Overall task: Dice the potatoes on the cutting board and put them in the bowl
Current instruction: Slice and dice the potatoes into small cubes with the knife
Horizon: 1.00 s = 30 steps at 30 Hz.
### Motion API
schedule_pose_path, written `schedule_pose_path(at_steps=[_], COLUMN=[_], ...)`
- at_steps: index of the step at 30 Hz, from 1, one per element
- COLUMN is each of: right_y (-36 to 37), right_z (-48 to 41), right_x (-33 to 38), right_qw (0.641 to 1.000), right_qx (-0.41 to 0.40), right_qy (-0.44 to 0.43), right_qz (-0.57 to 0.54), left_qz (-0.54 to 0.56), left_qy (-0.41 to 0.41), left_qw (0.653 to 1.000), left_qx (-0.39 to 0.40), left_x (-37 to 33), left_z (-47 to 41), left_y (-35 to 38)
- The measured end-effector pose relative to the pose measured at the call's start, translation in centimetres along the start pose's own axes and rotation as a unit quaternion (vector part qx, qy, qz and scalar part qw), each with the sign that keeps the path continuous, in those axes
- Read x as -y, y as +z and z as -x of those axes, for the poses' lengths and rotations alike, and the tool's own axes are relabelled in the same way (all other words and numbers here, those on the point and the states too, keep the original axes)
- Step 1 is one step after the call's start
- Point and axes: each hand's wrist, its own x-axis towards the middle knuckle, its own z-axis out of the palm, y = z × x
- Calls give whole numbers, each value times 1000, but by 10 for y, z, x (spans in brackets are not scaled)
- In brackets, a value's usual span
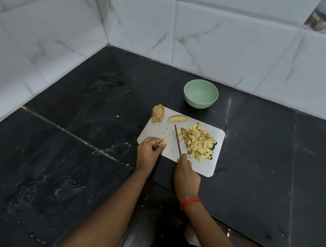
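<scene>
Dark stone counter (59,154) in a white-tiled corner carried a pale cutting board (203,165), with a green bowl (198,103), no potato in it, just beyond at 12 o'clock. On the board lay a diced pile (199,143) at 3 o'clock and a wedge (177,118) and skin-on chunk (157,113) at 11 o'clock; the left hand (148,151) pinched a small piece (164,141) at 9 o'clock, the right hand (186,175) gripped a knife (178,141) beside the pile. Pieces were judged firm, light and wet-slick: best pinned flat face down, held at the skin side.
</scene>
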Motion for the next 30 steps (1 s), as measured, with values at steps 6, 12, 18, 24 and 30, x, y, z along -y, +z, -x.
schedule_pose_path(at_steps=[6, 12, 18, 24, 30], right_y=[0, 2, 1, 3, 4], right_z=[-1, -6, -9, -7, -8], right_x=[-3, -4, -9, -7, -9], right_qw=[1000, 998, 994, 995, 995], right_qx=[-19, 10, 14, -9, 23], right_qy=[-20, -61, -109, -95, -99], right_qz=[-7, 20, 30, -4, 7], left_qz=[33, 44, 29, 7, -17], left_qy=[-29, -43, -19, 7, 17], left_qw=[999, 996, 999, 1000, 1000], left_qx=[11, 60, 27, 15, 12], left_x=[-3, 7, 0, 3, 8], left_z=[2, -6, -5, -2, -2], left_y=[-2, -16, -7, -4, -1])
